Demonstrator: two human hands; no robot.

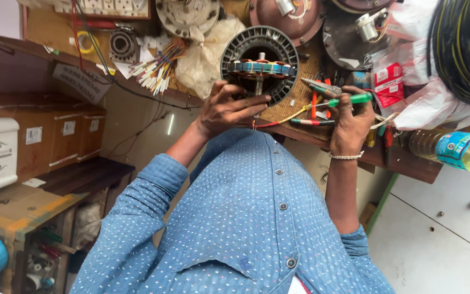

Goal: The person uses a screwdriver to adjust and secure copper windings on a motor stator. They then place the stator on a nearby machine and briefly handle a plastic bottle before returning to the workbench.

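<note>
Head view only. A round motor stator [259, 64], grey ribbed rim with copper windings and a centre shaft, is gripped by the left hand [227, 110], fingers curled around its lower edge, and is propped upright at the front edge of the workbench [409, 163], just above the blue dotted shirt [246, 218]. A green-handled screwdriver [344, 100] is clenched in the right hand [351, 124], its tip pointed toward the stator, near the windings; whether the tip touches cannot be told. A beaded bracelet [346, 157] is worn at the right wrist. Red and yellow lead wires [281, 118] are seen trailing from under the stator toward the right hand. Pliers [322, 86] lie just beside the screwdriver on the bench. A bag of coloured wire ends [156, 71], a plastic bottle of yellowish liquid [458, 149] and other motor housings [295, 16] are crowded around. Risk judged: the stator is supported by one hand only at the bench edge, so a slip could drop it onto the lap; a screwdriver tip pushed too hard could scrape winding enamel or nick the leads; the trailing wires could be snagged by the right hand; the nearby bottle could be knocked off.
</note>
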